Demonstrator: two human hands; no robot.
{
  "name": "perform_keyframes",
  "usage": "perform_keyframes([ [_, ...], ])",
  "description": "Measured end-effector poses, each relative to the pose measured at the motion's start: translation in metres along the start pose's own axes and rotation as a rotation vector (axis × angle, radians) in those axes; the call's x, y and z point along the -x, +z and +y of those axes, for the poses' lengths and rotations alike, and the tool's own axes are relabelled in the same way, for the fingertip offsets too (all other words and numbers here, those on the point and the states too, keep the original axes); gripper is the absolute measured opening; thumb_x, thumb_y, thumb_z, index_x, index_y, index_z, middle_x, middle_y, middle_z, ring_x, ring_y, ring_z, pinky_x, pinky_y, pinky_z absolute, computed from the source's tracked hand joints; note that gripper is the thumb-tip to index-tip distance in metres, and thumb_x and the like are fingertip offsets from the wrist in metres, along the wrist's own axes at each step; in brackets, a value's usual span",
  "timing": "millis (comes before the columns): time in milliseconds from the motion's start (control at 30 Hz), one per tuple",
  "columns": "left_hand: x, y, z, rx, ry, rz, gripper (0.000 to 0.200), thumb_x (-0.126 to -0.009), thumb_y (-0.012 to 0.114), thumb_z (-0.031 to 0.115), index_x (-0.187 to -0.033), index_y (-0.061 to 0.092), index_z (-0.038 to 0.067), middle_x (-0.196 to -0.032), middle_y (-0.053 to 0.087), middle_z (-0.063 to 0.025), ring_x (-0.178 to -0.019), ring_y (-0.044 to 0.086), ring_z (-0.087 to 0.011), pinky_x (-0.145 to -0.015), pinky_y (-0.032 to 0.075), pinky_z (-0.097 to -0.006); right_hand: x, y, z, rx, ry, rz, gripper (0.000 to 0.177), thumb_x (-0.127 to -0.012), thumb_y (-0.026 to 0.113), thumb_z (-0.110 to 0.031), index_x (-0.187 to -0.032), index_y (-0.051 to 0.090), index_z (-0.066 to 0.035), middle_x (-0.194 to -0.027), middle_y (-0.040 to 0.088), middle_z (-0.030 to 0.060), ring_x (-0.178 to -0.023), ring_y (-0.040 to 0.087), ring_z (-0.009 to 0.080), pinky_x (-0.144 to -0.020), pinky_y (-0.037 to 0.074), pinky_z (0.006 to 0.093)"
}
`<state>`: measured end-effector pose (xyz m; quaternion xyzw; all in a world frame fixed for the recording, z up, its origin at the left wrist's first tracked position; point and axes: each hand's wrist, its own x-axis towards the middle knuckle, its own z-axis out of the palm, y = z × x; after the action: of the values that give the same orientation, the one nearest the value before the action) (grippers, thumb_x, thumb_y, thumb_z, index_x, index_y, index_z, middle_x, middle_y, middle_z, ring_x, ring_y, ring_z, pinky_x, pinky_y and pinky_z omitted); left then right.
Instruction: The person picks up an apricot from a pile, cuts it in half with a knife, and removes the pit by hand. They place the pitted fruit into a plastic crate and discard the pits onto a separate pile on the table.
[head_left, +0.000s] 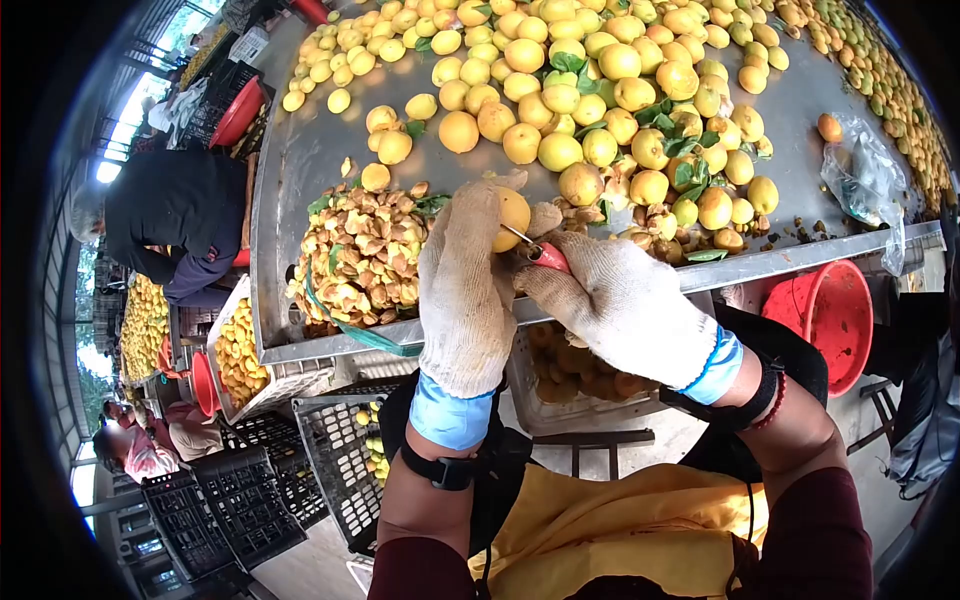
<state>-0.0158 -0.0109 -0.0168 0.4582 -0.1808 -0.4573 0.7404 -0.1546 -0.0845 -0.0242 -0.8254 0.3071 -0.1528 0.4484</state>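
Note:
My left hand [463,290], in a pale knitted glove, grips a round yellow-orange fruit [511,217] that looks like an apricot or small peach. In my gloved right hand [630,308] is a small knife [551,258] with a red handle. Its thin metal blade touches the side of the fruit; how deep it goes is hidden. Both hands are together above the near edge of a metal table [400,160]. A heap of brownish-orange fruit scraps [365,255] lies just left of my left hand. Whole yellow fruits [560,95] with some green leaves spread beyond the hands.
A crate of fruit [570,365] sits below the table edge. A red bucket [835,325] stands to the right, and a clear plastic bag [862,175] lies on the table. Black crates [225,500] are at lower left. Another person [175,205] bends over at left.

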Motion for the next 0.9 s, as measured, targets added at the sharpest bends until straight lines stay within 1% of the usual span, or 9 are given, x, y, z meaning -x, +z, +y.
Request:
perform_keyframes([
  [133,0.002,-0.004,-0.003,-0.434,0.156,-0.064,0.046,-0.110,0.050,0.034,-0.136,0.055,-0.004,-0.115,0.067,-0.0159,-0.106,0.069,-0.0226,-0.090,0.057,-0.0358,0.005,-0.011,-0.007,-0.367,0.174,-0.171,0.044,-0.101,0.063,-0.046,-0.099,0.069,-0.002,-0.072,0.069,0.0149,-0.062,0.071,0.0286,-0.058,0.056,0.0403],
  [200,0.005,-0.002,-0.003,0.032,-0.059,-0.138,0.051,-0.112,0.042,0.038,-0.138,0.053,-0.005,-0.122,0.066,-0.0185,-0.110,0.068,-0.0247,-0.093,0.057,-0.0385,0.007,-0.012,-0.009,-0.590,0.242,-0.259,0.041,-0.103,0.063,-0.041,-0.100,0.070,-0.001,-0.073,0.069,0.0086,-0.058,0.065,0.0160,-0.055,0.052,0.0325],
  [533,-0.006,-0.012,-0.010,0.260,-0.068,-0.167,0.045,-0.105,0.049,0.025,-0.139,0.052,-0.003,-0.124,0.066,-0.0210,-0.114,0.067,-0.0346,-0.099,0.056,-0.0486,0.018,-0.021,0.012,-1.328,0.273,-0.238,0.031,-0.106,0.058,-0.031,-0.118,0.065,-0.003,-0.083,0.068,0.0040,-0.053,0.053,0.0057,-0.046,0.040,0.0209],
  [567,-0.007,-0.018,-0.008,0.262,-0.061,-0.161,0.045,-0.105,0.049,0.025,-0.139,0.052,-0.003,-0.124,0.066,-0.0210,-0.114,0.067,-0.0346,-0.099,0.056,-0.0486,0.015,-0.026,0.021,-1.042,0.060,-0.134,0.026,-0.104,0.062,-0.026,-0.114,0.067,-0.003,-0.086,0.069,0.0057,-0.055,0.056,0.0061,-0.047,0.040,0.0197],
  [633,-0.008,-0.024,-0.007,0.151,-0.093,-0.200,0.044,-0.104,0.048,0.024,-0.138,0.052,-0.003,-0.123,0.067,-0.0199,-0.114,0.067,-0.0337,-0.097,0.057,-0.0454,0.009,-0.046,0.002,-0.726,0.159,-0.015,0.028,-0.099,0.070,-0.029,-0.110,0.069,-0.003,-0.086,0.070,0.0073,-0.056,0.059,0.0122,-0.051,0.046,0.0234],
  [700,-0.002,-0.011,-0.005,0.137,-0.116,-0.182,0.040,-0.103,0.048,0.018,-0.136,0.054,-0.004,-0.122,0.067,-0.0186,-0.113,0.068,-0.0306,-0.093,0.060,-0.0431,-0.004,-0.040,0.000,0.017,-0.421,0.275,0.036,-0.091,0.077,-0.036,-0.107,0.070,-0.004,-0.084,0.070,0.0112,-0.063,0.065,0.0230,-0.060,0.052,0.0306],
  [733,0.001,-0.004,-0.007,-0.003,-0.104,-0.172,0.040,-0.103,0.048,0.016,-0.137,0.054,-0.004,-0.123,0.067,-0.0179,-0.114,0.067,-0.0294,-0.095,0.059,-0.0419,0.002,-0.045,-0.014,-0.018,0.023,0.144,0.042,-0.086,0.081,-0.039,-0.110,0.069,-0.006,-0.083,0.069,0.0151,-0.073,0.068,0.0308,-0.069,0.055,0.0362],
  [767,0.003,0.001,-0.010,-0.143,-0.088,-0.162,0.039,-0.103,0.049,0.014,-0.137,0.054,-0.005,-0.123,0.066,-0.0173,-0.116,0.067,-0.0283,-0.096,0.059,-0.0406,-0.004,-0.029,0.005,0.024,-0.138,0.277,0.042,-0.086,0.080,-0.039,-0.110,0.069,-0.006,-0.083,0.068,0.0174,-0.076,0.069,0.0315,-0.071,0.055,0.0371],
  [900,0.006,0.006,0.000,0.134,-0.176,-0.334,0.045,-0.104,0.049,0.011,-0.145,0.049,-0.008,-0.129,0.064,-0.0174,-0.114,0.067,-0.0250,-0.100,0.055,-0.0355,-0.012,-0.026,0.014,-0.446,-0.059,0.130,0.039,-0.093,0.074,-0.036,-0.108,0.067,-0.001,-0.079,0.070,0.0116,-0.067,0.069,0.0221,-0.064,0.055,0.0323],
])
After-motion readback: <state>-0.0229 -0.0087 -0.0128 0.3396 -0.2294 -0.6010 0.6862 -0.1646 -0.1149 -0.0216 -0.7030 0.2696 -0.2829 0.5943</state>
